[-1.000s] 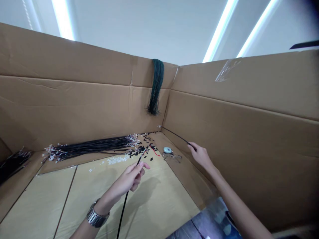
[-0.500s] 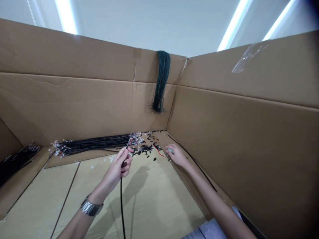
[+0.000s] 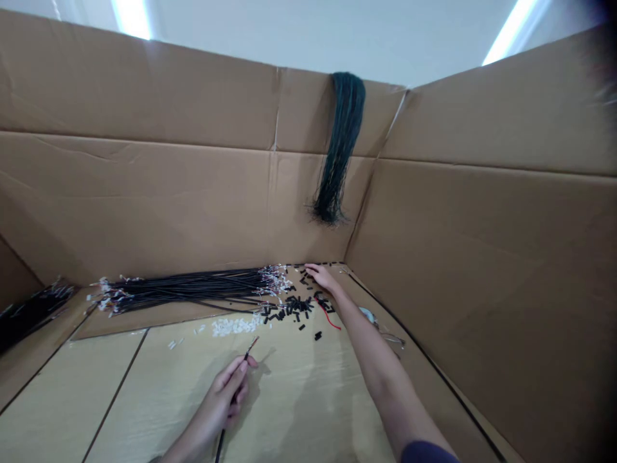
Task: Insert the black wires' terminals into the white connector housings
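Observation:
My left hand (image 3: 231, 389) is closed around a black cable (image 3: 220, 444), just below its stripped end. Thin coloured wires (image 3: 253, 343) stick out of that end, pointing up and right. Farther back, my right hand (image 3: 322, 278) reaches toward the corner with its fingers stretched over scattered short black tubes (image 3: 299, 305). Its fingertips are small in view, and I see nothing held in them. Under and beside the right forearm lie a red wire (image 3: 330, 316) and a pale teal object (image 3: 369, 314), partly hidden. Small white pieces (image 3: 234, 326) form a pile to the left of the tubes.
A bundle of black cables (image 3: 193, 287) with white-tipped ends lies along the back wall. Another dark bundle (image 3: 36, 308) is at far left. Dark green wires (image 3: 344, 141) hang over the cardboard wall (image 3: 159, 199). One long black cable (image 3: 424, 354) runs along the right wall.
My right hand has left the teal object and moved back and left to the black tubes. My left hand has lowered with the cable. The view has shifted, and the white pile now shows.

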The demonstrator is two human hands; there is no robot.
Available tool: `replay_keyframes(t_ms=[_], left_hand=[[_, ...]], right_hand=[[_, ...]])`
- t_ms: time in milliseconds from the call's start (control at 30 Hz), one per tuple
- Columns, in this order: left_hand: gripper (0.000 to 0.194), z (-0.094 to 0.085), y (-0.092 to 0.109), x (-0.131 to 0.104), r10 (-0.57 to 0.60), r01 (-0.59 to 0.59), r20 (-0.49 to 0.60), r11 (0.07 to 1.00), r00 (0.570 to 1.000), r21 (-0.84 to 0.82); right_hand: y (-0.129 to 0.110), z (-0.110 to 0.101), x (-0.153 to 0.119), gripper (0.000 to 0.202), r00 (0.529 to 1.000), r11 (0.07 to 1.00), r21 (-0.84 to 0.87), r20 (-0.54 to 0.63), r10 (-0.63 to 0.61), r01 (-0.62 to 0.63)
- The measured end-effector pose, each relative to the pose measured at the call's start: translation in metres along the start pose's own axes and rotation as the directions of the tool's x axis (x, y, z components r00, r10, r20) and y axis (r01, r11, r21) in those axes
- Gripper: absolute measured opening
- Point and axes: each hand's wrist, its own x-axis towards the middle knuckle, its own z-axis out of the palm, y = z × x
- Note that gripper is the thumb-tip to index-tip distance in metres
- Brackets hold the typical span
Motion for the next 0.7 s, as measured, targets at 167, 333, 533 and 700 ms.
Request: replay_keyframes(t_ms=[167,333,533,700], left_hand=[[0.058,-0.001,0.0,-0.001,0.003,-0.002,-0.022,0.999,1.0,0.044],[0.053,0.0,0.002,-0.004,0.033,-0.032,-0.007,0.998,0.999,0.061],[0.051,0.001,0.0,-0.005,0.109,-0.108,-0.018,0.994,0.994,0.034],[0.054,-0.001,0.003,-0.009,0.149,-0.147,-0.02,0.987,0.989,0.061]], right_hand=[[0.007,0.015,-0.009,0.03,0.994,0.992,0.121,0.098,-0.052,0.04],[0.001,0.015,-0.044,0.029,0.988,0.987,0.152,0.135,-0.07,0.049],[-0.008,0.008,-0.07,0.031,1.0,1.0,0.012,0.017,0.018,-0.018],[-0.02,0.009,-0.095,0.03,0.996,0.984,-0.155,-0.013,0.084,-0.085]])
